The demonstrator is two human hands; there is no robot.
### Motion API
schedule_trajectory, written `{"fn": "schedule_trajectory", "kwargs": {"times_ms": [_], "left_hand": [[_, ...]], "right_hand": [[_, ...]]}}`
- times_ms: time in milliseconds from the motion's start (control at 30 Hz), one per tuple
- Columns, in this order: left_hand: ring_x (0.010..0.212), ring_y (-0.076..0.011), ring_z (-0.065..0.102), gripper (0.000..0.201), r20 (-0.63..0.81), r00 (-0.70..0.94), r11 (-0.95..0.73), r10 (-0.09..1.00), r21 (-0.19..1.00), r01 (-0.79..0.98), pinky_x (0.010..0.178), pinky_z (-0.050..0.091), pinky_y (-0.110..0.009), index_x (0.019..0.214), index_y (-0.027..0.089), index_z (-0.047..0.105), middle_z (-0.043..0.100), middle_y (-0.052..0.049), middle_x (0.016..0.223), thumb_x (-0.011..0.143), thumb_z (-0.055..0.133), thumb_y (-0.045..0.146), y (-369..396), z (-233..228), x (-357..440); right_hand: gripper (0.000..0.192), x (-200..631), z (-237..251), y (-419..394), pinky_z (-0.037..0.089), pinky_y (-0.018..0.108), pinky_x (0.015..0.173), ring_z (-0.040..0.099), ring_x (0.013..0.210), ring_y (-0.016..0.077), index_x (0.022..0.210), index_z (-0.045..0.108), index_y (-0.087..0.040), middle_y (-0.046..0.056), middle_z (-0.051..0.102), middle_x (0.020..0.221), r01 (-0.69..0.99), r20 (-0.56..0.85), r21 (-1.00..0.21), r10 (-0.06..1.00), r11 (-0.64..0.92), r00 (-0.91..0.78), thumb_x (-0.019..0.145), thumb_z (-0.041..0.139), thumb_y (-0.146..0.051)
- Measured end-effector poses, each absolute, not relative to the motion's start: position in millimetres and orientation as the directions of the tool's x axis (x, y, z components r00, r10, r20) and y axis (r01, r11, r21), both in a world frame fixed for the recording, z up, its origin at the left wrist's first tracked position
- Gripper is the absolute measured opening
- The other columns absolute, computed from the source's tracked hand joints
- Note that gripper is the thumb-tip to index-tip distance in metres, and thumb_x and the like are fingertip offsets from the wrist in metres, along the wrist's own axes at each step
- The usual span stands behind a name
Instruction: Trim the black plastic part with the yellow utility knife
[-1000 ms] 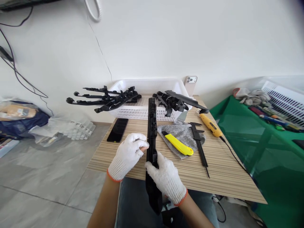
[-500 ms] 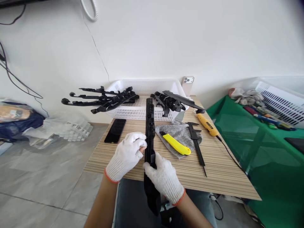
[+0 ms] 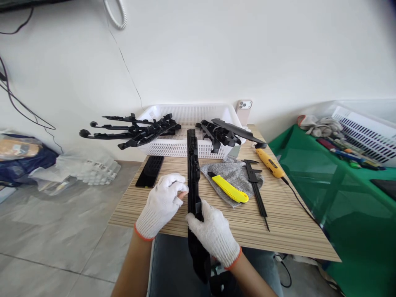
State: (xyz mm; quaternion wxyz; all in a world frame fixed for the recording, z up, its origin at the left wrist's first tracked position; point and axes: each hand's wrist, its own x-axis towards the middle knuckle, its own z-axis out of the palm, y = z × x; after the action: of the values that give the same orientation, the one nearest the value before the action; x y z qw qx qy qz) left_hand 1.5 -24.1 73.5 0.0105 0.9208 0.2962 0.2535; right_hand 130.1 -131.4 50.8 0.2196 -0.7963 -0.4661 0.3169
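Observation:
My right hand (image 3: pixel 213 231) wears a white knitted glove and is wrapped round a long black molded plastic part (image 3: pixel 193 177). The part stands lengthwise in front of me, its far end over the basket's front and its wide near end over my lap. My left hand (image 3: pixel 163 202), gloved too, has its fingers curled into a pinch beside the part's left edge. A bare fingertip pokes out of that glove. Whatever the pinch holds, if anything, is hidden. Right of the part, a yellow utility knife (image 3: pixel 230 188) lies on a grey cloth (image 3: pixel 221 194).
A white plastic basket (image 3: pixel 188 147) at the back carries several similar black parts (image 3: pixel 139 131). On the wooden table (image 3: pixel 287 231) are a black phone (image 3: pixel 150 171), a caliper (image 3: pixel 256 189) and a corded yellow tool (image 3: pixel 270 163). A green-covered table (image 3: pixel 297 165) stands at right.
The far end of the black part has tilted slightly left. My left hand has drawn a little left and down; the right hand keeps its hold.

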Motion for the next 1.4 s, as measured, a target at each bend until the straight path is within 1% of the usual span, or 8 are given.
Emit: {"fn": "schedule_trajectory", "kwargs": {"times_ms": [167,433,567,667,933,1067,1233,1400], "left_hand": [[0.101,-0.0192,0.065,0.014,0.487,0.721,-0.862,0.493,0.160,0.481,0.085,0.057,-0.030,0.089,0.024,0.071,0.068,-0.004,0.108,0.086,0.065,0.012,-22,70,0],[0.097,-0.0211,0.065,0.020,0.473,0.751,-0.871,0.460,0.079,0.484,0.083,0.057,-0.034,0.084,0.022,0.069,0.069,-0.005,0.105,0.083,0.060,0.005,-24,77,8],[0.101,-0.0222,0.065,0.023,0.495,0.745,-0.879,0.447,0.091,0.468,0.089,0.057,-0.035,0.085,0.022,0.069,0.070,-0.006,0.106,0.080,0.060,0.002,-24,74,7],[0.101,-0.0232,0.065,0.024,0.522,0.724,-0.877,0.450,0.105,0.469,0.089,0.057,-0.036,0.087,0.022,0.069,0.070,-0.006,0.106,0.079,0.059,0.001,-25,69,7],[0.102,-0.0256,0.064,0.022,0.537,0.656,-0.838,0.531,0.216,0.501,0.086,0.058,-0.040,0.089,0.021,0.070,0.070,-0.008,0.110,0.080,0.060,0.003,-30,64,8],[0.103,-0.0256,0.064,0.017,0.566,0.600,-0.815,0.565,0.269,0.513,0.086,0.057,-0.040,0.087,0.022,0.069,0.070,-0.007,0.112,0.082,0.063,0.007,-29,60,4],[0.101,-0.0228,0.065,0.012,0.622,0.484,-0.778,0.616,0.382,0.499,0.089,0.056,-0.037,0.086,0.021,0.070,0.070,-0.006,0.107,0.084,0.067,0.010,-28,46,-7],[0.102,-0.0203,0.066,0.012,0.629,0.455,-0.772,0.630,0.450,0.449,0.089,0.056,-0.035,0.088,0.022,0.072,0.070,-0.005,0.106,0.086,0.066,0.012,-27,36,-8]], "right_hand": [[0.018,129,53,-131,0.024,0.028,0.062,0.065,0.085,0.0230,0.094,0.058,-0.022,0.005,0.070,0.087,0.597,-0.306,-0.644,0.876,-0.478,0.372,0.085,0.058,-0.037],[0.016,129,53,-131,0.024,0.028,0.062,0.064,0.083,0.0216,0.094,0.057,-0.022,0.004,0.069,0.086,0.589,-0.301,-0.646,0.871,-0.486,0.389,0.085,0.056,-0.036],[0.016,129,52,-131,0.024,0.027,0.062,0.063,0.079,0.0203,0.092,0.057,-0.022,0.003,0.069,0.084,0.585,-0.276,-0.656,0.873,-0.477,0.403,0.084,0.057,-0.036],[0.015,129,51,-130,0.026,0.026,0.062,0.061,0.077,0.0185,0.092,0.058,-0.022,0.002,0.068,0.082,0.582,-0.244,-0.679,0.885,-0.448,0.396,0.083,0.059,-0.034],[0.013,128,44,-132,0.030,0.025,0.064,0.053,0.070,0.0145,0.091,0.058,-0.021,0.000,0.062,0.076,0.589,-0.154,-0.706,0.897,-0.393,0.414,0.083,0.059,-0.031],[0.013,128,40,-132,0.032,0.024,0.065,0.053,0.070,0.0141,0.089,0.058,-0.020,0.000,0.063,0.076,0.595,-0.128,-0.712,0.902,-0.373,0.412,0.083,0.059,-0.032],[0.016,129,35,-132,0.037,0.025,0.070,0.056,0.078,0.0158,0.092,0.060,-0.020,0.002,0.066,0.083,0.603,-0.072,-0.729,0.913,-0.323,0.402,0.084,0.057,-0.034],[0.015,129,31,-132,0.037,0.025,0.069,0.055,0.074,0.0153,0.090,0.059,-0.020,0.001,0.065,0.081,0.591,-0.042,-0.753,0.918,-0.288,0.393,0.084,0.054,-0.033]]}}
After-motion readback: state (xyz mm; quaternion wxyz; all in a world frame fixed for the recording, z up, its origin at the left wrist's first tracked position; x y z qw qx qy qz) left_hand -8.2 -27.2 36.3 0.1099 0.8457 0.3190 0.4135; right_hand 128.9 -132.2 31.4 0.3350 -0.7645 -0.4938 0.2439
